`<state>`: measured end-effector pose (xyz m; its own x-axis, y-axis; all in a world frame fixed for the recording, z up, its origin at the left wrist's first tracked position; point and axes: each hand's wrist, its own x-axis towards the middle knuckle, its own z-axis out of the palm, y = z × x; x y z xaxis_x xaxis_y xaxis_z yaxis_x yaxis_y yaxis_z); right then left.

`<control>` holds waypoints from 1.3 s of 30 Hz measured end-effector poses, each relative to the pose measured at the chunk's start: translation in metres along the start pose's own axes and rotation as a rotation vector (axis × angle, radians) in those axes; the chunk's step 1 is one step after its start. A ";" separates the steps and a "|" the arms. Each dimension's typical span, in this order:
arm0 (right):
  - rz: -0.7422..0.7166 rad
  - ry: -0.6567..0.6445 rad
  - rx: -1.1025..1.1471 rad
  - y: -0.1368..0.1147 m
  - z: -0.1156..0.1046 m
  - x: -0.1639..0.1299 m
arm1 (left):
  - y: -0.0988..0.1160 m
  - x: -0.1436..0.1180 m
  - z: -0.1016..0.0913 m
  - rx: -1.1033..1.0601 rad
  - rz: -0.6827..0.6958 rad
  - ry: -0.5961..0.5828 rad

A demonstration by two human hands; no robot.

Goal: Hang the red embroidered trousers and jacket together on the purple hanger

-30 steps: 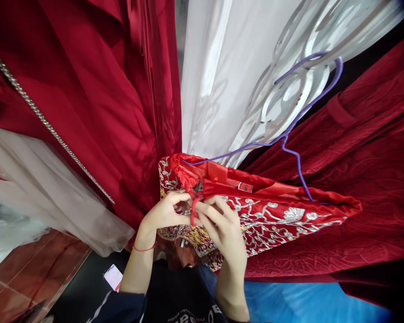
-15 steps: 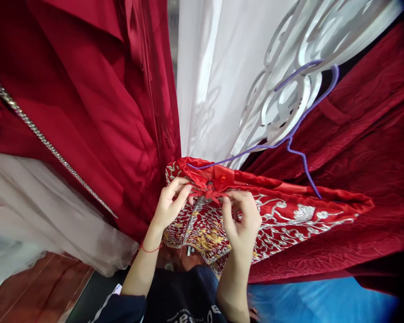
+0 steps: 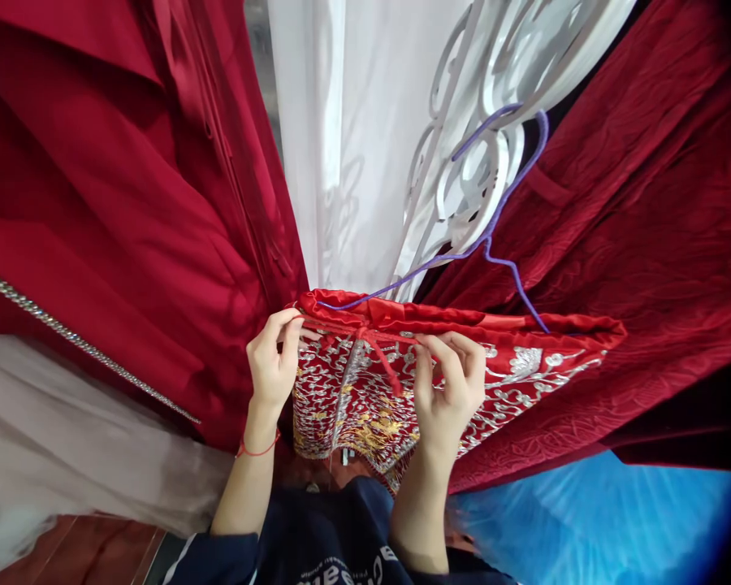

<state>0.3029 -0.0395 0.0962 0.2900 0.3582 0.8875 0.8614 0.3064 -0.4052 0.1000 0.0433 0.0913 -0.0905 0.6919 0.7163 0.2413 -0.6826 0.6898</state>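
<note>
A red embroidered garment [image 3: 524,370] with silver and gold stitching hangs on a purple wire hanger [image 3: 499,236] in front of me. A thin red tie cord [image 3: 381,353] runs along its top edge and is knotted at the middle, with one end hanging down. My left hand [image 3: 272,366] pinches the cord's left end at the garment's left corner. My right hand [image 3: 451,386] pinches the cord to the right of the knot. The two hands are spread apart, and the cord is stretched between them.
Dark red satin gowns [image 3: 115,203] hang to the left, one with a silver beaded strap [image 3: 67,329]. A white gown [image 3: 341,138] and a white scrollwork rack [image 3: 481,146] are behind. Red velvet fabric [image 3: 658,227] hangs at the right, blue fabric [image 3: 585,520] below it.
My hands were close together at the knot; they have moved apart, drawing the cord out sideways. The view has shifted, and the garment now hangs flatter.
</note>
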 end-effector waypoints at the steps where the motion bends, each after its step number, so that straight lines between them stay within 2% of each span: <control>1: 0.000 -0.005 0.009 0.001 -0.002 0.000 | 0.000 0.000 0.000 0.005 0.012 0.005; 5: -0.013 -0.014 0.022 0.005 -0.007 0.001 | 0.002 -0.001 0.002 0.065 0.055 0.054; 10: -0.044 0.013 -0.059 0.015 -0.015 0.011 | 0.004 -0.004 -0.004 0.301 0.257 0.231; 12: -0.071 0.043 -0.094 0.019 -0.018 0.017 | 0.004 -0.006 -0.006 0.386 0.288 0.270; 14: -0.083 0.043 -0.085 0.022 -0.021 0.021 | 0.004 -0.008 -0.007 0.363 0.263 0.241; 17: -0.037 -0.057 0.008 0.022 -0.023 0.023 | 0.002 -0.015 -0.003 0.168 0.172 0.095; 20: 0.031 -0.160 0.147 0.018 -0.024 0.020 | 0.002 -0.026 0.005 -0.056 0.103 -0.045; 23: 0.063 -0.198 0.251 0.012 -0.024 0.018 | 0.007 -0.036 0.018 -0.119 0.064 -0.113; 27: -0.058 -0.238 0.281 0.001 -0.020 0.019 | 0.017 -0.042 0.031 -0.058 -0.055 -0.054; 32: -0.218 -0.289 0.190 -0.011 -0.001 0.015 | 0.025 -0.046 0.031 -0.248 -0.068 0.016; 36: -0.228 -0.246 0.155 -0.014 0.013 0.011 | 0.032 -0.047 0.028 -0.237 -0.140 0.087; 39: -0.220 -0.240 0.157 -0.013 0.019 0.010 | 0.037 -0.047 0.025 -0.225 -0.176 0.078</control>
<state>0.2868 -0.0234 0.1061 -0.0178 0.4600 0.8878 0.8123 0.5243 -0.2554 0.1372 -0.0086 0.0810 -0.1882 0.7898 0.5838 -0.0044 -0.5951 0.8037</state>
